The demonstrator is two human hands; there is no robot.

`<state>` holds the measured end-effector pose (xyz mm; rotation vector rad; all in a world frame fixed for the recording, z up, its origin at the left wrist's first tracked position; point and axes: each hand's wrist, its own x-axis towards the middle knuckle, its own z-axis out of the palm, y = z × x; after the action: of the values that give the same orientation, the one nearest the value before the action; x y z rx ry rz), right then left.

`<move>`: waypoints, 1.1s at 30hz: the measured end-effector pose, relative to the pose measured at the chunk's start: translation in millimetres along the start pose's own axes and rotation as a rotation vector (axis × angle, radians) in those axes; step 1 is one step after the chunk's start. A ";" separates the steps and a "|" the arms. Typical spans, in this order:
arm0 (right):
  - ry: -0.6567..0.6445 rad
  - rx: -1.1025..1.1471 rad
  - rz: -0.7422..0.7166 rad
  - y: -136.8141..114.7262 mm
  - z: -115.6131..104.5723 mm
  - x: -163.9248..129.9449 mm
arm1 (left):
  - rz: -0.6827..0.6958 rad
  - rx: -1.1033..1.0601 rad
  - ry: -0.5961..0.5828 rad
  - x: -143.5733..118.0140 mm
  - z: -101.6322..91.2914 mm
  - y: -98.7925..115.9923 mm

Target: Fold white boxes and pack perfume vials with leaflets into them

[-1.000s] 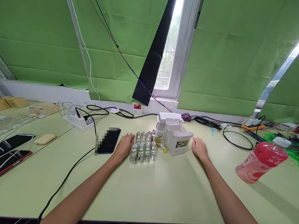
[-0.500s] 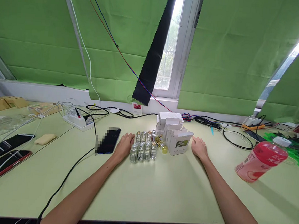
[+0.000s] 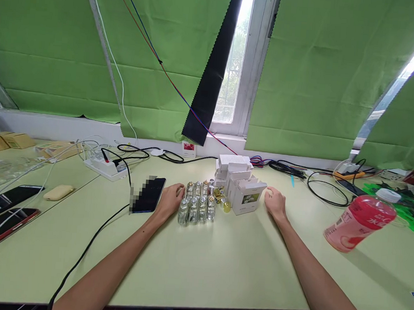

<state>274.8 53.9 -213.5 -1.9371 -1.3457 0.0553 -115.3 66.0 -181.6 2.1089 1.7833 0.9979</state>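
My left hand [image 3: 170, 198] rests on the table with its fingers curled in, holding nothing that I can see. Just right of it stand two rows of small clear glass bottles [image 3: 193, 210] with silver and gold tops. Several gold caps [image 3: 220, 195] lie beside the bottles, with a yellowish cap [image 3: 226, 206] in front. Small white boxes [image 3: 248, 198] stand grouped to the right, the front one with a picture and a raised flap. My right hand [image 3: 275, 202] lies on the table right of these boxes, loosely closed and apparently holding nothing.
A phone [image 3: 149, 196] lies left of my left hand, near a black cable [image 3: 90, 248]. Farther left are a power strip [image 3: 106, 168], a yellowish case [image 3: 58, 193] and more phones [image 3: 6, 230]. A pink drink bottle [image 3: 360, 222] stands tilted in view at right.
The view has shifted very slightly. Both hands stay resting in the same places, and the bottles and boxes have not moved.
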 end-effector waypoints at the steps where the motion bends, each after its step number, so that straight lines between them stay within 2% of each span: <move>1: 0.057 0.044 -0.008 -3.9 -3.5 -0.3 | -0.010 -0.021 0.034 0.7 -1.3 1.9; 7: 0.487 0.257 -0.057 -44.8 -31.1 -20.2 | -0.053 -0.164 0.261 -4.0 -11.7 16.0; 9: 0.779 0.373 -0.177 -64.1 -35.2 -37.4 | -0.027 -0.203 0.320 -9.6 -16.3 22.6; 10: 0.842 0.402 -0.278 -73.9 -35.1 -47.8 | 0.027 -0.268 0.363 -12.9 -18.4 26.2; 11: 0.845 0.433 -0.414 -83.4 -33.5 -58.8 | 0.094 -0.316 0.391 -16.3 -20.1 29.8; 13: 0.751 0.523 -0.718 -100.0 -27.1 -80.9 | 0.239 -0.338 0.410 -22.6 -22.1 36.5; 14: 0.665 0.553 -0.851 -106.6 -23.1 -90.7 | 0.298 -0.330 0.404 -25.3 -22.2 39.2; 15: 0.607 0.559 -0.947 -111.8 -19.0 -99.1 | 0.356 -0.319 0.380 -27.5 -21.9 41.3; 17: 0.461 0.494 -1.036 -117.9 -11.9 -109.8 | 0.458 -0.289 0.319 -30.4 -19.9 43.8; 19: 0.275 0.454 -0.978 -119.1 -7.1 -112.8 | 0.524 -0.267 0.266 -31.7 -17.3 44.2; 21: 0.148 0.427 -0.882 -117.5 -4.1 -110.6 | 0.545 -0.258 0.248 -32.1 -15.0 43.7; 28: -0.039 0.299 -0.735 -110.4 6.1 -104.7 | 0.509 -0.274 0.266 -32.8 -12.3 42.0; 33: -0.271 0.076 -0.564 -108.4 9.9 -104.9 | 0.457 -0.280 0.289 -34.1 -11.9 43.3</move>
<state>139.1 -9.7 -194.0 -1.4626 -1.9960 0.0943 -89.6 20.4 -160.9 2.3221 1.1791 1.6310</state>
